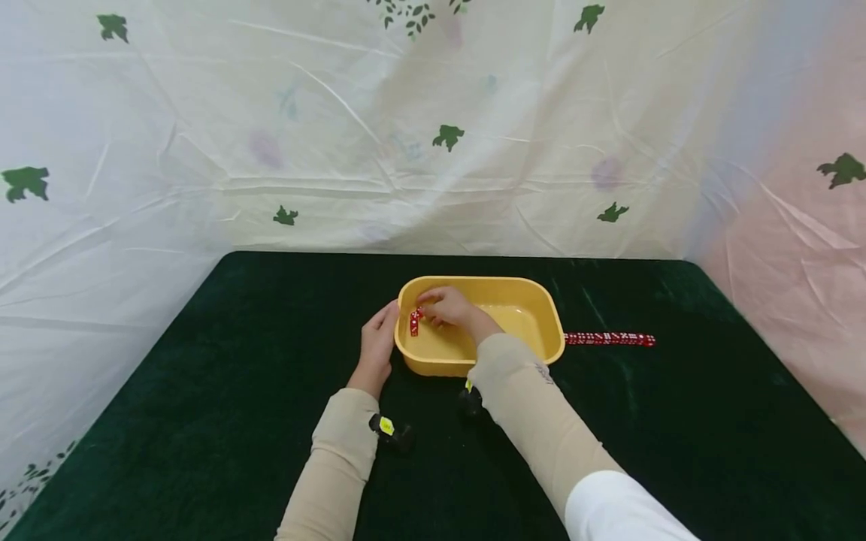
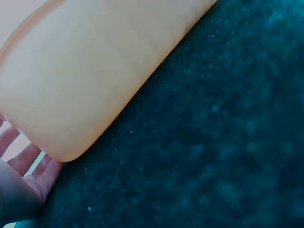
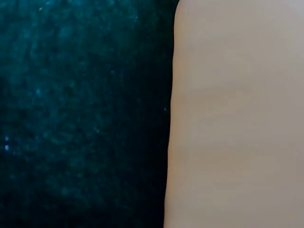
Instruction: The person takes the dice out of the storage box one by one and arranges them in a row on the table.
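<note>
A yellow plastic basin (image 1: pixel 483 367) stands on the dark green cloth. Reaching over its near wall, my right hand (image 1: pixel 446 306) has its fingertips at the left end inside, pinching a small red die with white spots. Just below those fingertips is a short line of red dice (image 1: pixel 414 324) on the basin floor. My left hand (image 1: pixel 376 344) lies along the outside of the left end, fingers fairly straight against the wall. In the left wrist view its fingers (image 2: pixel 45 173) touch the basin's lower corner. The right wrist view shows only basin wall (image 3: pixel 237 114) and cloth, with the hand hidden.
A long straight row of red dice (image 1: pixel 609 339) extends rightward from the basin's right side. The green-covered table (image 1: pixel 710 421) spreads around the basin. Behind it hangs a pale curtain (image 1: pixel 352 135) with green leaf-like shapes.
</note>
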`<state>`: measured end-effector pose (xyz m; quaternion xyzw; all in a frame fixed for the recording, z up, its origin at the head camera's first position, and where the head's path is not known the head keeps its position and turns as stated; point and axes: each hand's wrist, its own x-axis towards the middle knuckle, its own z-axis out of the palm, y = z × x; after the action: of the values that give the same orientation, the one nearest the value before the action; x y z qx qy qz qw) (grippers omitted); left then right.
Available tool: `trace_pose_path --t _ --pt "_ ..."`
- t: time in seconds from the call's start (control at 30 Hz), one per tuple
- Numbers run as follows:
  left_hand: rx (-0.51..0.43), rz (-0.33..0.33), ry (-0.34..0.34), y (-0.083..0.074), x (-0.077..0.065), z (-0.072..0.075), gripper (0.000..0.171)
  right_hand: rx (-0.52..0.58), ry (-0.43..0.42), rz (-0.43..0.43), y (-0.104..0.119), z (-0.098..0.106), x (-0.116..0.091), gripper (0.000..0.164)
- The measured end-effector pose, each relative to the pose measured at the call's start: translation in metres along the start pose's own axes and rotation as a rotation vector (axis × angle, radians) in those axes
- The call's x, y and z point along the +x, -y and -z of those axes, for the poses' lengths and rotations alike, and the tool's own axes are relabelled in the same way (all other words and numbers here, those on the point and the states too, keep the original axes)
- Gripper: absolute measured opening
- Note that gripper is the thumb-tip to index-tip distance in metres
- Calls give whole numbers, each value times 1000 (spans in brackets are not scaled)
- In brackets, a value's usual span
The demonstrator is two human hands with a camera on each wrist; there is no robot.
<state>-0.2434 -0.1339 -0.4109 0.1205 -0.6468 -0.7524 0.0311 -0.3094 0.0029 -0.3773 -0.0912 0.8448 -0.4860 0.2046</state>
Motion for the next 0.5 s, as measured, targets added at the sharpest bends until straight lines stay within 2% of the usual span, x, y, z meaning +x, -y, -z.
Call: trace_pose_path --t 0.5 --pt "10 3 3 -2 0 -1 43 -102 -24 35 -4 -2 4 21"
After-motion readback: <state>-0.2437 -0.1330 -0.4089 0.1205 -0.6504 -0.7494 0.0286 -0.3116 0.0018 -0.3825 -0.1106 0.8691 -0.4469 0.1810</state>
